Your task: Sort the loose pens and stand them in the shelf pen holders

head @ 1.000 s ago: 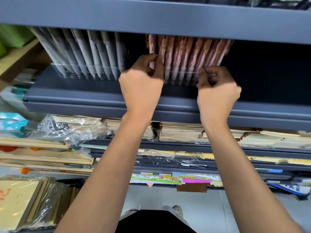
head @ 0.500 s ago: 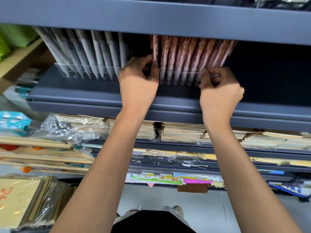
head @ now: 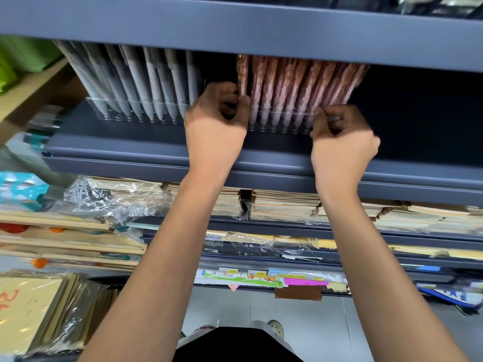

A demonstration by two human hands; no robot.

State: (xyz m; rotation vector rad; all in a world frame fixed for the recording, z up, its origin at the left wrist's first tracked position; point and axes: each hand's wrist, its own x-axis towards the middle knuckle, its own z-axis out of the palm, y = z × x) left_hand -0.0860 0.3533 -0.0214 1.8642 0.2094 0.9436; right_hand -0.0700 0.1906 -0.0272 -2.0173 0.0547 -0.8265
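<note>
Now, shelf edge [head: 235, 30] hides pink pens' [head: 295, 84] tops; left hand [head: 217, 124] pinches the holder's [head: 282, 126] leftmost pen [head: 243, 74], right hand [head: 342, 139] its right end.

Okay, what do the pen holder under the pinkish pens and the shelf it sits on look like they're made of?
The pen holder: clear hard plastic, likely acrylic, glossy; the tips of the pinkish pens show through its front wall. The shelf: probably sheet metal with a matte blue-grey coat, judging by its thin folded front lip.

Bare forearms [head: 162, 257], a black garment [head: 235, 346] and a pale shoe [head: 275, 328].
</note>
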